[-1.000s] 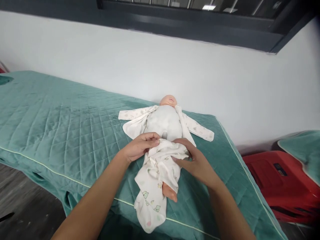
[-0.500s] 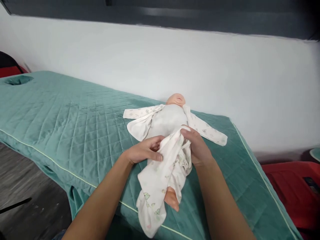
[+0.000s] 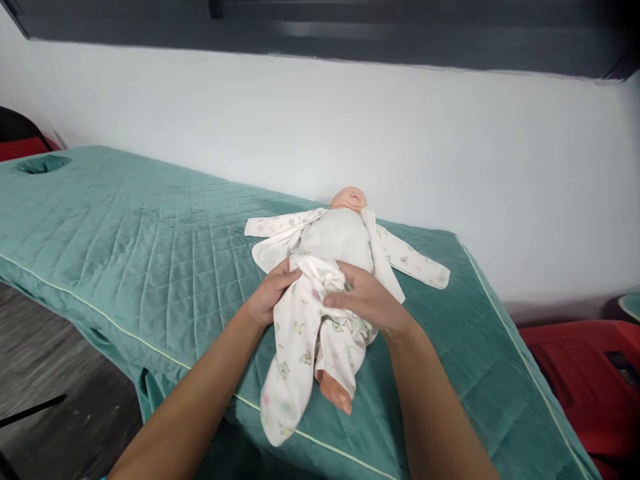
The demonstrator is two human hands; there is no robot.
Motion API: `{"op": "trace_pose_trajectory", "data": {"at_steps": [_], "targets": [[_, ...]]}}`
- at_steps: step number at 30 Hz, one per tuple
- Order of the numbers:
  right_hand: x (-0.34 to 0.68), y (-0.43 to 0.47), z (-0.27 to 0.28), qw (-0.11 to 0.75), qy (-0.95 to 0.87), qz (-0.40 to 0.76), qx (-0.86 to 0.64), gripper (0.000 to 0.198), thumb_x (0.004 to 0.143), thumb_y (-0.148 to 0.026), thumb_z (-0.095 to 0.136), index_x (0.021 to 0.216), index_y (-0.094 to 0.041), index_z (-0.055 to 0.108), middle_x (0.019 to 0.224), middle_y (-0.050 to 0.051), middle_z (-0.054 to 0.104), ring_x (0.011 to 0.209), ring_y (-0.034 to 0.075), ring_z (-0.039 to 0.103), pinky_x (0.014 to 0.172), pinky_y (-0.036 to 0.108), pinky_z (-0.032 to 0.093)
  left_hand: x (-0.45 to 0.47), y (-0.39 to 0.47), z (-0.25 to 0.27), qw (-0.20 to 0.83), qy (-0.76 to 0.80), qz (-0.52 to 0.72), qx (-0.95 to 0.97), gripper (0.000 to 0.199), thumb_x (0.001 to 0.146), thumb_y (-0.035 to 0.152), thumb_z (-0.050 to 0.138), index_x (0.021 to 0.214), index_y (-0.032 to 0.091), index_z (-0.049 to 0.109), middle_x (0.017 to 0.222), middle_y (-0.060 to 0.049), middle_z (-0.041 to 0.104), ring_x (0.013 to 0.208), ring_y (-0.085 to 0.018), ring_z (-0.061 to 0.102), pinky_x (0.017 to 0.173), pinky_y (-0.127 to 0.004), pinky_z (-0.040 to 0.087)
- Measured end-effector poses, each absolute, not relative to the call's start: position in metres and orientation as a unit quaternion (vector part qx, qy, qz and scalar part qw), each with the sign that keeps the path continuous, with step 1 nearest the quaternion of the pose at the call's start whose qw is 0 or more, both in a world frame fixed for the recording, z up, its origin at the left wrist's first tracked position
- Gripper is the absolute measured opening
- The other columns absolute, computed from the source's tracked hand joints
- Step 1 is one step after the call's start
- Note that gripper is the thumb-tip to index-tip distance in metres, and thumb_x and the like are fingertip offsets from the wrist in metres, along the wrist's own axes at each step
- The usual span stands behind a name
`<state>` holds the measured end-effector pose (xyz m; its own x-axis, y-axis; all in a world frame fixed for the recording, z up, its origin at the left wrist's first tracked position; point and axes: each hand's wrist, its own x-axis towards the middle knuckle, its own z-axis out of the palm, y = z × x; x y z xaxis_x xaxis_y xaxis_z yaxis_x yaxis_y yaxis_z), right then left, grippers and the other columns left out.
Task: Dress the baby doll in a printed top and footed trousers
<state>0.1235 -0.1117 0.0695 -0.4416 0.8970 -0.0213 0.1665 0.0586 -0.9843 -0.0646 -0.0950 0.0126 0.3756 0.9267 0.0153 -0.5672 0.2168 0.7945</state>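
A baby doll (image 3: pixel 338 233) lies on its back, head toward the wall, its grey-white torso bare between the sides of an open white printed top (image 3: pixel 421 262). White baby trousers (image 3: pixel 295 347) with small animal prints are bunched at its hips. My left hand (image 3: pixel 273 291) grips the waistband on the left, thumb on top. On the other side my right hand (image 3: pixel 367 298) pinches the gathered cloth near the waist. One doll foot (image 3: pixel 336 392) sticks out of the right trouser leg. The left leg hangs toward the table edge, and the cloth hides whatever is inside.
A padded table with a green quilted cover (image 3: pixel 165 267) carries the doll; a face hole (image 3: pixel 44 164) is at its far left end. Behind runs a white wall (image 3: pixel 300 127). A red plastic object (image 3: pixel 575 380) stands off the right edge.
Both hands have moved the trousers' waist up and to the left, spreading the cloth flatter across the hips. The empty-looking leg has swung left, and the top's right flap now shows.
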Motion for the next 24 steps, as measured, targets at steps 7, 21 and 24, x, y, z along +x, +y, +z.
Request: {"op": "trace_pose_trajectory", "data": {"at_steps": [7, 21, 24], "targets": [[0.116, -0.116, 0.066, 0.348, -0.604, 0.559, -0.449, 0.038, 0.076, -0.041, 0.075, 0.108, -0.021, 0.07, 0.104, 0.005, 0.073, 0.094, 0.025, 0.067, 0.079, 0.036, 0.053, -0.066, -0.1, 0.018, 0.738, 0.262, 0.504, 0.364, 0.04, 0.07, 0.038, 0.081, 0.099, 0.014, 0.068, 0.084, -0.005, 0.073, 0.071, -0.016, 0.067, 0.067, -0.025, 0.051], [0.114, -0.116, 0.066, 0.371, -0.597, 0.585, -0.405, 0.04, 0.078, -0.041, 0.074, 0.112, -0.021, 0.069, 0.106, 0.004, 0.072, 0.093, 0.022, 0.067, 0.077, 0.031, 0.053, -0.065, -0.095, 0.01, 0.751, 0.247, 0.495, 0.36, 0.04, 0.068, 0.034, 0.081, 0.1, 0.013, 0.067, 0.081, -0.006, 0.072, 0.07, -0.018, 0.069, 0.068, -0.027, 0.054], [0.113, -0.118, 0.074, 0.315, -0.667, 0.566, -0.369, 0.046, 0.073, -0.037, 0.078, 0.116, -0.021, 0.068, 0.108, 0.003, 0.072, 0.102, 0.025, 0.066, 0.085, 0.035, 0.052, -0.064, -0.095, 0.011, 0.749, 0.241, 0.517, 0.336, 0.039, 0.068, 0.034, 0.081, 0.098, 0.013, 0.067, 0.081, -0.005, 0.072, 0.075, -0.021, 0.07, 0.072, -0.029, 0.054]]}}
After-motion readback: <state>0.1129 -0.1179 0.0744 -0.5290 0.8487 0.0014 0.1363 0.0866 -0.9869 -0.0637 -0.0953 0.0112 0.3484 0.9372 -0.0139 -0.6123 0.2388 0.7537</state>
